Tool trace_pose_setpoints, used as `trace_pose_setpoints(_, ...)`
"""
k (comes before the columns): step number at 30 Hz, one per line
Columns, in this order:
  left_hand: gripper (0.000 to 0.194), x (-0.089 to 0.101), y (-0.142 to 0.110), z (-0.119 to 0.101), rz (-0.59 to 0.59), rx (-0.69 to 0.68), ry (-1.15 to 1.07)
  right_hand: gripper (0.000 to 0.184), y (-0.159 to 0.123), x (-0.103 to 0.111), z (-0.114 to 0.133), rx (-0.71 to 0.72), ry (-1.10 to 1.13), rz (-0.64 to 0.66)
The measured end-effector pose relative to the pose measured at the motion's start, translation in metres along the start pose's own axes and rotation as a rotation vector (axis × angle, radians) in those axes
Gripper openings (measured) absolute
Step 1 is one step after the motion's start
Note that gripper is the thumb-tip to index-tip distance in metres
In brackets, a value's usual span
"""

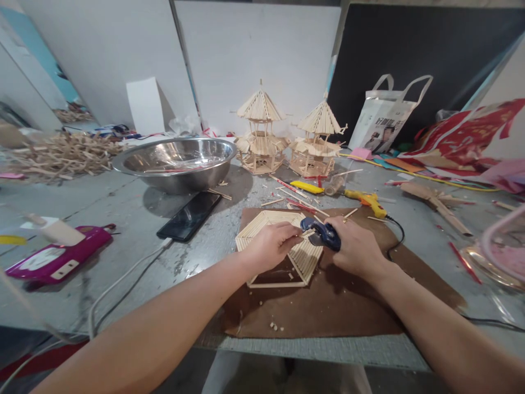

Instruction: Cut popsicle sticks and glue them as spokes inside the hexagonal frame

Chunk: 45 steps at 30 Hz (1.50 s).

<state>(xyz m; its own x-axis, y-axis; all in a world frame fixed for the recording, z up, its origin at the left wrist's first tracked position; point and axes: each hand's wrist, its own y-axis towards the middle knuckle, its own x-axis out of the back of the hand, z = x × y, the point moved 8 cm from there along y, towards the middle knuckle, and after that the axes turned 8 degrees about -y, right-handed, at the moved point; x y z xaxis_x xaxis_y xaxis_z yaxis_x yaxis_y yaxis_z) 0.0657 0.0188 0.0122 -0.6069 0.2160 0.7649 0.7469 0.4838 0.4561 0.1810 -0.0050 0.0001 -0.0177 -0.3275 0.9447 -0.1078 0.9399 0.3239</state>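
Observation:
My right hand grips a dark blue hand cutter whose jaws point left. In my left hand, thumb and fingers pinch a thin wooden stick, its end at the cutter's jaws. Both hands are above an octagon-like panel built of pale wooden sticks. The panel's near section is an open frame, and the brown sheet under it shows through. My left hand hides part of its middle.
Two stick pagodas stand behind, beside a steel bowl. A phone and purple power strip lie left. A yellow glue gun and yellow utility knife lie beyond the brown sheet.

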Motion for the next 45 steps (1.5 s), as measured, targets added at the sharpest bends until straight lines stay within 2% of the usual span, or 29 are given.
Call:
trace_pose_setpoints(30,0.021,-0.0026,-0.0006,-0.0031,0.023,0.003,0.008,0.025,-0.0001,-0.0004,0.0012,-0.005,0.003,0.062)
trace_pose_setpoints(45,0.023,-0.0074,-0.0007,0.0032,0.068,0.101,-0.033,0.021,0.0015,-0.0065,-0.0014,-0.024,-0.014,0.127)
